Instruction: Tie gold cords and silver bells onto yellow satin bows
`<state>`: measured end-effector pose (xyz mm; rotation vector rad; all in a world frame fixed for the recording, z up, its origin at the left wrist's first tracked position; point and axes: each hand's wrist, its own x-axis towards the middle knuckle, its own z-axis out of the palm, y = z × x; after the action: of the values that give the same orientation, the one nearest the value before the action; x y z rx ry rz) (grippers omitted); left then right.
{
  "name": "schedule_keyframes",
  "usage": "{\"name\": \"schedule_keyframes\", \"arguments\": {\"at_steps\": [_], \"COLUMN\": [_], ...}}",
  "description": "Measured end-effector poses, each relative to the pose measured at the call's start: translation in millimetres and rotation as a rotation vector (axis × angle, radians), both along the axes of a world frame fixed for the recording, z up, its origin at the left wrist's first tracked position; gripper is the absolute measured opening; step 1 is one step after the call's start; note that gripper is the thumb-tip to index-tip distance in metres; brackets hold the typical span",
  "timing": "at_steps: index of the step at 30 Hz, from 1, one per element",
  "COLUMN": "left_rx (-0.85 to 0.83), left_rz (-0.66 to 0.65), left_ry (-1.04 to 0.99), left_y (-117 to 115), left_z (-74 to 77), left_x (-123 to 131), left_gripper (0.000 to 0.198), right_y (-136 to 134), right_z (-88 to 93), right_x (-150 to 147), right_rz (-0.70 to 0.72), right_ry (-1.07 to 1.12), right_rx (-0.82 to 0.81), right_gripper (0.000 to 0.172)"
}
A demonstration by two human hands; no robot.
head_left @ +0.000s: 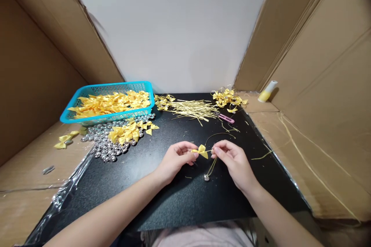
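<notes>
Between the left grip (pixel 176 160) and right grip (pixel 233 158), gold cord (pixel 209 150) is stretched, seemingly for tension. The left pinches a yellow bow (pixel 203 149), the right cord; below them is a silver bell (pixel 206 178).

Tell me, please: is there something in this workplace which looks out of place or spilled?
Yes. A few yellow bows lie on the cardboard left of the black table, outside the blue basket that holds many others. A small silver piece lies there too, apart from the silver bells. They look strayed, perhaps dropped.
</notes>
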<state>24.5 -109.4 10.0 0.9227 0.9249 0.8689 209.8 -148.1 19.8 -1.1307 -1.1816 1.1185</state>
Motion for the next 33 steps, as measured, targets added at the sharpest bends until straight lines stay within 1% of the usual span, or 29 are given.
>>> {"name": "schedule_keyframes", "arguments": {"at_steps": [1,2,5,6,7,8,11,12,13,15,18,23,25,29,33], "left_rx": [0.001,0.001,-0.017,-0.025,-0.034,-0.038,0.022,0.062,0.105,0.176,0.243,0.320,0.350,0.400,0.464], "left_rz": [0.000,0.003,0.017,0.020,0.020,0.019,0.004,0.003,0.006,0.024,0.046,0.047,0.042,0.064,0.151], "left_ry": [0.011,0.020,0.014,0.007,0.000,-0.007,0.003,0.020,0.041,0.082,0.108,0.147,0.172,0.195,0.189], "left_y": [0.1,0.2,0.5,0.4,0.2,-0.3,-3.5,-5.0,-6.7,-10.5,-16.0,-22.1,-22.9,-22.2,-21.4], "left_z": [0.2,0.2,-1.0,-1.2,-1.0,-0.2,5.3,7.9,10.6,15.5,20.0,20.9,20.5,18.6,16.2], "left_x": [-0.1,-0.2,-0.4,-0.5,-0.6,-0.7,-0.3,0.1,0.6,1.9,3.9,6.0,6.0,5.3,5.2], "left_gripper": [0.030,0.029,0.026,0.026,0.027,0.027,0.027,0.026,0.025,0.023,0.020,0.017,0.015,0.014,0.014], "right_y": [-1.6,-3.6,-9.5,-10.7,-11.3,-11.3,-9.2,-8.4,-7.9,-7.6,-8.4,-7.8,-7.6,-9.0,-9.6], "right_z": [1.7,3.3,6.6,6.9,6.9,6.7,6.6,6.8,7.1,7.1,5.6,3.7,4.7,6.0,1.0], "right_x": [0.2,-0.2,-2.8,-3.5,-3.9,-3.9,-2.4,-2.2,-2.3,-4.1,-8.5,-13.0,-12.9,-11.2,-11.6], "right_rz": [0.018,0.068,0.358,0.426,0.436,0.382,0.058,-0.015,-0.041,-0.006,0.071,0.086,0.103,0.130,0.119], "right_ry": [-0.016,-0.042,-0.190,-0.252,-0.311,-0.362,-0.446,-0.473,-0.503,-0.561,-0.607,-0.604,-0.587,-0.498,-0.264], "right_rx": [0.040,0.071,0.067,0.060,0.075,0.118,0.326,0.378,0.412,0.433,0.408,0.414,0.402,0.315,0.152], "right_gripper": [0.018,0.016,0.014,0.014,0.014,0.015,0.015,0.015,0.015,0.017,0.021,0.029,0.028,0.021,0.014]}}
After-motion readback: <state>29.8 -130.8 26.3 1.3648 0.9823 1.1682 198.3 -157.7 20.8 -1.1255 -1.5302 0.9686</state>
